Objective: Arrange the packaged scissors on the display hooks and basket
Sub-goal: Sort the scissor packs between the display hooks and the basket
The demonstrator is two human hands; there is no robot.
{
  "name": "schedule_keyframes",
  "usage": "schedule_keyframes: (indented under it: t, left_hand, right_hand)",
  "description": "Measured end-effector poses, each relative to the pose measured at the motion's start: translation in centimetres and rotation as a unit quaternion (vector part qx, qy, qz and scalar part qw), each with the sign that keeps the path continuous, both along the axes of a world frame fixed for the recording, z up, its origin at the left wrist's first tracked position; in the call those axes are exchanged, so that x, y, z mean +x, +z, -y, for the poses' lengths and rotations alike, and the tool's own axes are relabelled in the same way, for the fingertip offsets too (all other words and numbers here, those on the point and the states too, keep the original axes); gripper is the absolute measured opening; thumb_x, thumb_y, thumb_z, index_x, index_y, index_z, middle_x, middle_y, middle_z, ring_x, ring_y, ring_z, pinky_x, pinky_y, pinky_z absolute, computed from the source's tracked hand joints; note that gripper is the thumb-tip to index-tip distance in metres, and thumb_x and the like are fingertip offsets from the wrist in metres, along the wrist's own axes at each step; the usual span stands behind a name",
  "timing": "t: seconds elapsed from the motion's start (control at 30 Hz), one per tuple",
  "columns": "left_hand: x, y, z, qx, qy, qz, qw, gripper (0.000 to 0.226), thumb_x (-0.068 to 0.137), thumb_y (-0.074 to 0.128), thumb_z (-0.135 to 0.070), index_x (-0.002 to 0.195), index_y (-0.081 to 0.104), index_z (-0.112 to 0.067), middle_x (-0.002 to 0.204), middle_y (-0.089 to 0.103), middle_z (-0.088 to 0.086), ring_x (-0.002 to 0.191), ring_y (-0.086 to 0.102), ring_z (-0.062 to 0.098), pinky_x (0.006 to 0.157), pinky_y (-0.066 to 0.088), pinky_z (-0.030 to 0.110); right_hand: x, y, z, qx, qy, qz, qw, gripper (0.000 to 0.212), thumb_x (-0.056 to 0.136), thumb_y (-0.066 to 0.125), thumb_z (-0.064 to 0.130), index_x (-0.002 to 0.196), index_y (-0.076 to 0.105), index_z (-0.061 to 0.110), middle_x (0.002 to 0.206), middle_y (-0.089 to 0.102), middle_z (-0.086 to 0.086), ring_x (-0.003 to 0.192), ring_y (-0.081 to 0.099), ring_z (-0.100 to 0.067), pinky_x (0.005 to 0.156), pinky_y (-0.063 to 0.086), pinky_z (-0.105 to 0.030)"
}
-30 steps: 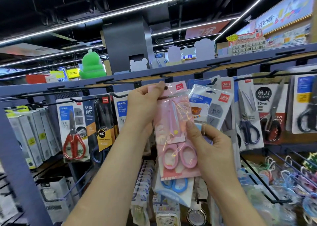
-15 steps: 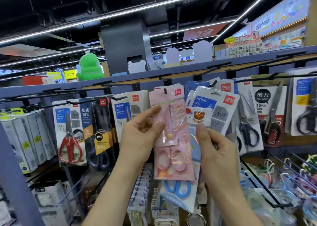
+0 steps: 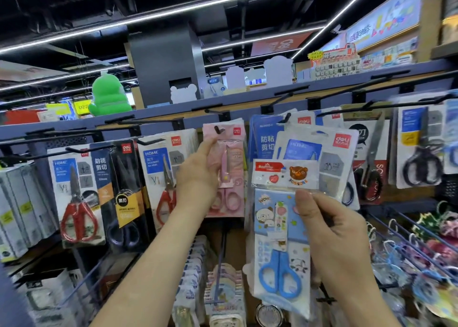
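Note:
A pink scissors pack (image 3: 231, 158) hangs on a black display hook (image 3: 218, 129) in the middle of the rack. My left hand (image 3: 198, 178) holds its left edge, with the thumb lying on the front. My right hand (image 3: 334, 240) pinches a blue children's scissors pack (image 3: 280, 242) by its right edge, thumb on the front. That pack is upright, lower and to the right of the pink one, in front of a grey-and-blue pack (image 3: 329, 158).
Red-handled scissors (image 3: 76, 210), black-blade packs (image 3: 124, 202) and a HOME pack (image 3: 161, 168) hang at the left. Black-handled scissors (image 3: 421, 165) hang at the right. A wire rack (image 3: 406, 237) with colourful items juts out at the lower right. More packs stand below.
The pink pack went up onto the hook and now hangs there. My left hand slid down its left edge. My right hand drew the blue pack out to the right.

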State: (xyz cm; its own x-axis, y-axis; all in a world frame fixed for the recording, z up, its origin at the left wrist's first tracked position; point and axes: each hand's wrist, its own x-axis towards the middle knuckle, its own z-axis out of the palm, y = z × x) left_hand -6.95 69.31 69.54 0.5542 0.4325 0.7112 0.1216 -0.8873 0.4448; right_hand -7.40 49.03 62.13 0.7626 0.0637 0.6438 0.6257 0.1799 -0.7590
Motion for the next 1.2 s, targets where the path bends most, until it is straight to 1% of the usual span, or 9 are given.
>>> schedule_keyframes:
  t: [0.17,0.23,0.3,0.37,0.5,0.6,0.77,0.9,1.2]
  left_hand:
    - [-3.0,-0.9,0.8,0.089,0.013,0.058,0.994,0.041,0.094,0.06,-0.018,0.134,0.054,-0.027,0.12,0.061,-0.001,0.107,0.059,0.016,0.091,0.047,0.032]
    - [-5.0,-0.7,2.1,-0.054,-0.105,0.133,0.984,0.019,0.095,0.059,-0.022,0.111,0.066,-0.03,0.104,0.067,-0.009,0.091,0.062,0.005,0.083,0.053,0.028]
    - [-7.1,0.2,4.3,-0.305,-0.3,0.136,0.893,0.016,0.088,0.064,-0.03,0.103,0.069,-0.025,0.087,0.071,-0.006,0.075,0.065,0.008,0.07,0.056,0.031]
    - [-8.1,0.7,5.5,-0.385,-0.381,0.074,0.837,0.035,0.074,0.069,-0.037,0.106,0.067,-0.021,0.084,0.074,-0.002,0.071,0.067,0.014,0.06,0.055,0.028]
    - [-8.4,1.3,5.9,-0.379,-0.399,0.009,0.835,0.027,0.056,0.079,-0.031,0.079,0.078,-0.017,0.083,0.076,0.01,0.073,0.072,0.022,0.063,0.059,0.032]
    - [-8.5,0.9,6.2,-0.358,-0.41,-0.01,0.839,0.017,0.062,0.078,-0.019,0.077,0.079,-0.012,0.082,0.076,0.011,0.074,0.073,0.021,0.063,0.058,0.027]
    - [-8.6,1.9,6.1,-0.384,-0.381,0.082,0.837,0.01,0.073,0.069,-0.02,0.076,0.078,-0.018,0.082,0.076,0.006,0.071,0.073,0.017,0.059,0.06,0.029]
    - [-7.8,4.4,4.4,-0.342,-0.313,0.152,0.873,0.013,0.09,0.064,-0.022,0.081,0.074,-0.022,0.083,0.077,-0.001,0.073,0.074,0.016,0.057,0.058,0.029]
    - [-5.5,5.3,3.6,-0.292,-0.245,0.189,0.905,0.002,0.084,0.075,-0.021,0.085,0.074,-0.019,0.08,0.077,-0.006,0.075,0.074,0.012,0.06,0.058,0.024]
  right_hand:
    - [-0.8,0.5,0.1,0.033,0.064,-0.035,0.997,0.041,0.084,0.065,0.058,0.077,0.073,0.018,0.075,0.07,-0.018,0.073,0.069,-0.038,0.059,0.056,-0.052]
    - [-1.0,0.6,-0.1,0.028,0.071,-0.028,0.997,0.046,0.082,0.064,0.06,0.076,0.071,0.014,0.074,0.066,-0.025,0.07,0.065,-0.044,0.054,0.052,-0.054]
    - [-1.1,0.5,-0.3,0.022,0.08,-0.027,0.996,0.053,0.076,0.062,0.062,0.077,0.068,0.009,0.076,0.064,-0.029,0.072,0.061,-0.049,0.055,0.05,-0.06]
    - [-1.2,0.5,-0.3,0.024,0.09,-0.025,0.995,0.057,0.073,0.063,0.064,0.077,0.068,0.008,0.074,0.067,-0.024,0.071,0.065,-0.043,0.056,0.051,-0.057]
    - [-1.4,0.6,-0.4,0.009,0.099,-0.008,0.995,0.057,0.07,0.064,0.074,0.069,0.069,0.017,0.071,0.066,-0.019,0.069,0.062,-0.041,0.055,0.051,-0.056]
    - [-1.5,0.7,-0.6,-0.002,0.107,0.005,0.994,0.047,0.07,0.064,0.073,0.069,0.072,0.027,0.073,0.071,-0.009,0.069,0.067,-0.031,0.059,0.055,-0.052]
    - [-1.9,0.5,-0.6,-0.063,0.105,0.013,0.992,0.055,0.06,0.068,0.082,0.077,0.075,0.031,0.066,0.068,-0.001,0.057,0.058,-0.02,0.053,0.049,-0.033]
    - [-2.7,0.5,-1.3,-0.096,0.114,-0.007,0.989,0.019,0.069,0.067,0.054,0.075,0.072,0.037,0.064,0.067,0.011,0.059,0.057,-0.002,0.056,0.044,-0.015]
    - [-2.9,0.9,-2.3,-0.084,0.087,-0.041,0.992,0.008,0.084,0.07,0.037,0.076,0.072,0.038,0.074,0.071,0.013,0.075,0.063,-0.004,0.063,0.047,-0.015]
